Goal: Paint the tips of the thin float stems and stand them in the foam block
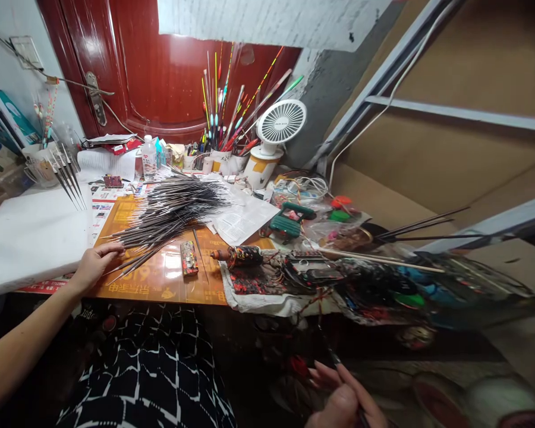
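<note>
Left hand at a stick pile, right hand gripping a slim rod

The left hand [97, 266] reaches to the near left end of a broad pile of thin, dark, tapering sticks [178, 205]. Its thumb and fingers are brought together at the stick ends; whether a stick is pinched between them cannot be told. The pile lies on a glossy orange-brown board with pale lettering [145, 285], partly beside a sheet of white printed paper [245, 217]. To its right, a small paint-spotted rectangular block [188, 258] rests on the board, with one separate dark stick [200, 252] just beside it.

The right hand [345, 401], lower right and below the table edge, has its fingers closed around a slim dark rod [333, 355], which points up toward a paint-stained whitish cloth [249, 302]. At left, several dark sticks with pale upper ends [71, 181] stand tilted in a thick white foam slab [31, 238]. Behind stands a round white fan [283, 122].
</note>
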The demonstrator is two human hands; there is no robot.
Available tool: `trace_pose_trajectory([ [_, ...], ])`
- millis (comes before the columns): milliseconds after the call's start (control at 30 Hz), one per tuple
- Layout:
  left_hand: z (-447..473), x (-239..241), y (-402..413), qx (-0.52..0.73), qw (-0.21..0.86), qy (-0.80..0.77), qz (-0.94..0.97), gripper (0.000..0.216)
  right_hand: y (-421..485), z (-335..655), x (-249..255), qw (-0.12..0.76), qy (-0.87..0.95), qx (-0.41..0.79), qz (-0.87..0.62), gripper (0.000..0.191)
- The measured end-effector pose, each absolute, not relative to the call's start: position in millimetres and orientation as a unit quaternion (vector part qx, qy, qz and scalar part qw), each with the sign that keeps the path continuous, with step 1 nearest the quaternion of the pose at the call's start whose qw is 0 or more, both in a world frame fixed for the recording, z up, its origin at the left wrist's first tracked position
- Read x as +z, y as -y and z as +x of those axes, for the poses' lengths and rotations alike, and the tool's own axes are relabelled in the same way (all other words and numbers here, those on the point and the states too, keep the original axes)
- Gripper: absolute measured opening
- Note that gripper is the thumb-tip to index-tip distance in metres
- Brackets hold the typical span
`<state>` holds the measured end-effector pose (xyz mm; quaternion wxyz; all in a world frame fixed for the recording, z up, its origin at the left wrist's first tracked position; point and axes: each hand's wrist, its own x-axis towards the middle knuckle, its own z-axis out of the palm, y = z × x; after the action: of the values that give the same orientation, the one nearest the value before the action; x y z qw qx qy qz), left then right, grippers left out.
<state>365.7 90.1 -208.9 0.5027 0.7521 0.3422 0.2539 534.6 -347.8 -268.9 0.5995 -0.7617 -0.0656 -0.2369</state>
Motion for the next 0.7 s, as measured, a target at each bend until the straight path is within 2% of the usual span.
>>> trace_pose_trajectory([
  [200, 372, -191, -89, 0.234, 0.367, -0.281, 0.855, 0.032, 348, 536, -273, 0.615, 0.075, -0.247, -0.746, 0.050],
  [333, 402, -179, -68, 0.241, 0.259, -0.179, 0.918, 0.019, 350, 536, -273, 0.620, 0.073, -0.240, -0.743, 0.048],
  [433, 431, -183, -30, 0.208, 0.199, -0.020, 0.958, 0.018, 350, 534, -272, 0.625, 0.069, -0.250, -0.736, 0.047],
  [533, 460, -199, 20, 0.174, 0.063, 0.151, 0.971, 0.025, 351, 532, -269, 0.617, 0.066, -0.256, -0.741, 0.048],
  [633, 489, -219, 58, 0.145, -0.085, 0.201, 0.965, 0.024, 355, 529, -265, 0.611, 0.064, -0.254, -0.747, 0.048],
  [700, 508, -229, 70, 0.125, -0.090, 0.183, 0.971, 0.021, 357, 528, -263, 0.617, 0.059, -0.256, -0.742, 0.047],
])
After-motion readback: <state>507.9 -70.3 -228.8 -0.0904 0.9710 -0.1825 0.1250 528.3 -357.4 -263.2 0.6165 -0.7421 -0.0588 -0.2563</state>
